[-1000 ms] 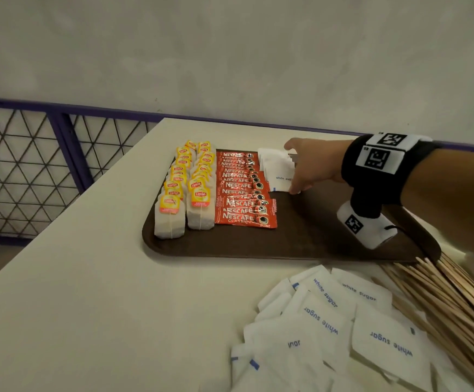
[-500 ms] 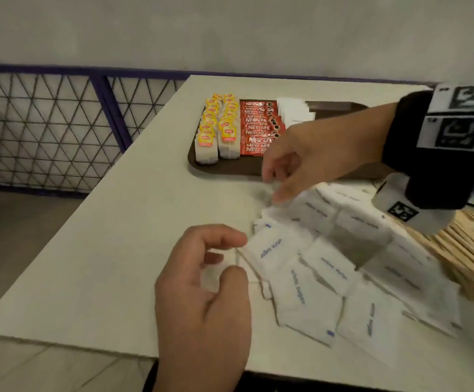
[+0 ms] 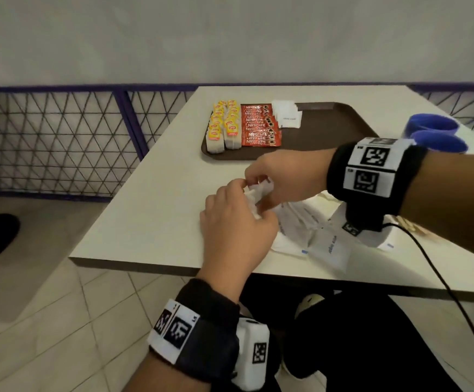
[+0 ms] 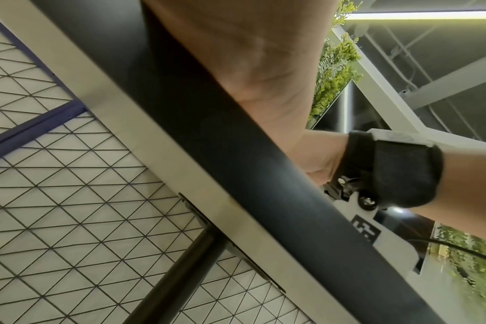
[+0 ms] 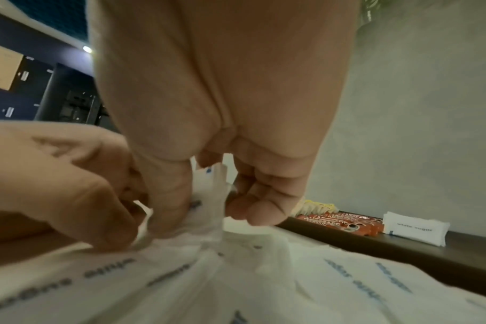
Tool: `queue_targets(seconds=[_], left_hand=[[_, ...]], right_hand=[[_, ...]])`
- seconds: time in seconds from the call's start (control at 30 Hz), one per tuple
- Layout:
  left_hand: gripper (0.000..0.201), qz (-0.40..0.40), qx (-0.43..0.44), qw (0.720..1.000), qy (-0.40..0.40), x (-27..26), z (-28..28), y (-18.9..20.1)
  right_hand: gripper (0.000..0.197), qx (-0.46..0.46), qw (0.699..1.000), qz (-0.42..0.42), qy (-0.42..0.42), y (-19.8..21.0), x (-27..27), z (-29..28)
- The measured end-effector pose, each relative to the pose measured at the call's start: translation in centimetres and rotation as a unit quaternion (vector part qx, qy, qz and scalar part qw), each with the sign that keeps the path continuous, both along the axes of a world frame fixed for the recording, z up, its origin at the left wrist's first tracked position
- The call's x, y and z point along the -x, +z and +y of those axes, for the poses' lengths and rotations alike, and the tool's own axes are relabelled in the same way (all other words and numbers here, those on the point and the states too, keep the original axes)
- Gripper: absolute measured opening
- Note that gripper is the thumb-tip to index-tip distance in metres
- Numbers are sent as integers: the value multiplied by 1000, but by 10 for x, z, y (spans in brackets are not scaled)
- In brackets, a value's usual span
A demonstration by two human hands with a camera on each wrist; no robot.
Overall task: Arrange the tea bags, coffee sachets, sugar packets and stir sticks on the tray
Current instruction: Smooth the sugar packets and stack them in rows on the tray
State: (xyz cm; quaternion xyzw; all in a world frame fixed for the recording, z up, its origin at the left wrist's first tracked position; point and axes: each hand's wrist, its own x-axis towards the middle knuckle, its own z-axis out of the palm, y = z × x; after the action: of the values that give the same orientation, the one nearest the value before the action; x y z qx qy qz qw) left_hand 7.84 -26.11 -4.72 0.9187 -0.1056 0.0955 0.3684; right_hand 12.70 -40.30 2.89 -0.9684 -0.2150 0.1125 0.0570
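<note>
White paper sugar packets [image 3: 309, 224] lie in a loose heap on the pale surface [image 3: 151, 210], near you and to the right. Both your hands meet at the heap's left edge. Your right hand [image 3: 283, 176] pinches a small bunch of packets [image 5: 208, 197] between thumb and curled fingers [image 5: 253, 197], and your left hand [image 3: 233, 224] has its fingers curled onto the same bunch from the near side.

The brown tray [image 3: 329, 137] sits farther away. On it, from left to right, stand two rows of yellow-tagged tea bags [image 3: 224, 128], a row of red coffee sachets [image 3: 261, 125], then a short stack of sugar packets [image 3: 286, 114]. Its right half is bare. Only a sliver of the stir sticks [image 3: 411, 224] shows at the right, behind your wrist.

You seem to be gathering and squaring a fresh batch of sugar. Next, the move calls for carrying that bunch to the tray and setting it just near of the sugar stack, without fanning the packets.
</note>
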Motion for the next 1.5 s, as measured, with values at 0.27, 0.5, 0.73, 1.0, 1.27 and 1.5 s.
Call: queue_targets(seconds=[0.27,0.5,0.73,1.0,1.27,1.5], left_hand=[[53,-5,-6,1000,-19,4,-1,2],[19,46,261,948,-178,16,10,10],[22,69,253,947,-184,14,8,7],[28,84,238,940,-227,18,5,11],[17,28,236,951,-199,11,9,3],[37,-33,239,950,-200,8,11,-1]], right_hand=[[14,-319,935,-50,-147,23,46,-32],[35,-602,763,48,-229,-47,105,-41],[52,-654,719,-31,-235,-73,117,-40],[24,-739,624,-49,-250,-77,119,-47],[15,-740,638,-109,-181,-82,124,-48],[29,-766,614,-38,-184,-80,132,-54]])
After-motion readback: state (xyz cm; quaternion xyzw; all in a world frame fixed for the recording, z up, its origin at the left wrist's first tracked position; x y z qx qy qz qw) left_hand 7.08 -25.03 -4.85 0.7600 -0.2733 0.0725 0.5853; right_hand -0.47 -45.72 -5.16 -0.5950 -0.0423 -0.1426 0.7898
